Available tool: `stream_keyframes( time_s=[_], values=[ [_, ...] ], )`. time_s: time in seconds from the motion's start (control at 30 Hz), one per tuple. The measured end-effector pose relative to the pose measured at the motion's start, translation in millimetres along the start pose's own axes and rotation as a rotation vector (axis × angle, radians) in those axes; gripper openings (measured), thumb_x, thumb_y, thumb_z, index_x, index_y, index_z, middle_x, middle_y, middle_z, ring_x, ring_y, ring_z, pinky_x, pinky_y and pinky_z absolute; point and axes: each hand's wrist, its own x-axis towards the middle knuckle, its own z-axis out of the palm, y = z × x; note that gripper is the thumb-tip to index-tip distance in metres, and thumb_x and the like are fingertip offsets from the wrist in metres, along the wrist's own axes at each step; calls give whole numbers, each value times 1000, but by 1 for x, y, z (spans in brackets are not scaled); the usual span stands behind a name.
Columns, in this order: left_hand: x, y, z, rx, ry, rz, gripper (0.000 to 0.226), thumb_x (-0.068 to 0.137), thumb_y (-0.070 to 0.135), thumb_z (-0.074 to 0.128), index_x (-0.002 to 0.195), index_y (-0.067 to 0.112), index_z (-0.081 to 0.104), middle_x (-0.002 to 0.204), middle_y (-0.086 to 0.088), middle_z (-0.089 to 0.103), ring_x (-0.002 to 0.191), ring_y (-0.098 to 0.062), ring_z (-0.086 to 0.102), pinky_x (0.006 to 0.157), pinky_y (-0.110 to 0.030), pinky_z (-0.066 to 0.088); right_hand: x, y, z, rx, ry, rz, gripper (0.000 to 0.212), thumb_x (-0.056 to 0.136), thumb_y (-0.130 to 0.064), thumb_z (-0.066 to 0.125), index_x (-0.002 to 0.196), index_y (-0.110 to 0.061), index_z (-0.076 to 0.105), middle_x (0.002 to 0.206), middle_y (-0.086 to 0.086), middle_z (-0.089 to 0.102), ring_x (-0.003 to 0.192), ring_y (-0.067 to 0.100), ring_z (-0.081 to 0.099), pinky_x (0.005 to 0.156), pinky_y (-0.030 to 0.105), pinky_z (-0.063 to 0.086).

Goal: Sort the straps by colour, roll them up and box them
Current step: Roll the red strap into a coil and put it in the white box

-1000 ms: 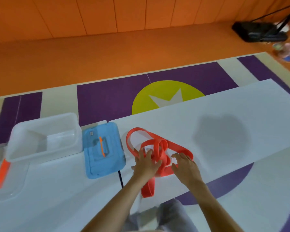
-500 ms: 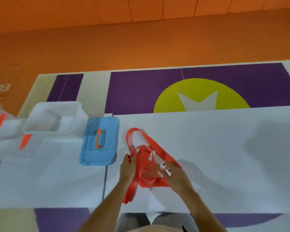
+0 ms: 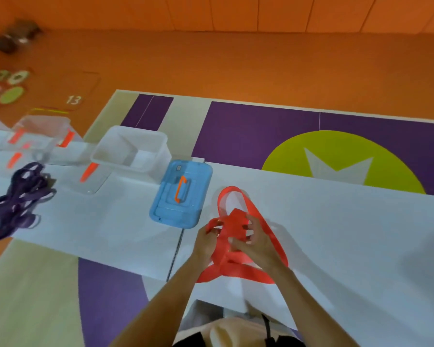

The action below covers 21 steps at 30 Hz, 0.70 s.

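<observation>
Red flat strap (image 3: 236, 220), looped near the white table's (image 3: 341, 236) front edge, gripped by curled fingers of left hand (image 3: 207, 242) and right hand (image 3: 258, 244).

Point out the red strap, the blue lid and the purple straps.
red strap (image 3: 232, 221), head view, on its gathered middle folds.
blue lid (image 3: 194, 194), head view, on the flat panel right of its orange handle.
purple straps (image 3: 20, 194), head view, mid-tangle.

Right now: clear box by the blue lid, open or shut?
Open. The clear box has no lid on; the blue lid lies flat beside it, handle up.
</observation>
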Motion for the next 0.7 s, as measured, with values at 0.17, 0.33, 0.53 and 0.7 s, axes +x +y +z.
stream_keyframes(
  time_s=[0.17,0.33,0.53,0.7],
  values=[
    [9,21,2,75,-104,8,37,99,-5,45,108,22,69,113,-16,74,105,-35,72,96,-46,57,10,5,0,-50,176,23,21,93,-36,77,111,-41,68,97,-11,74,85,8,71,80,32,57],
    [8,37,-8,-7,-287,-1,62,97,-9,56,143,31,47,123,-8,64,86,-18,67,63,-24,54,12,-1,-8,-124,212,9,32,106,-36,55,87,-23,77,59,-3,61,58,12,58,66,32,46],
    [12,42,-15,23,-704,-110,65,81,17,87,139,24,59,135,-8,68,122,-29,68,103,-47,56,17,-9,-5,-145,451,37,20,105,-36,59,104,-28,77,94,-3,71,86,13,68,74,25,50],
    [10,42,-9,-40,-724,16,83,71,24,97,143,25,55,140,-2,66,130,-27,63,109,-52,52,24,-3,-6,-233,582,189,32,94,-41,74,119,-24,64,124,1,53,109,19,55,98,33,47]
  ],
)
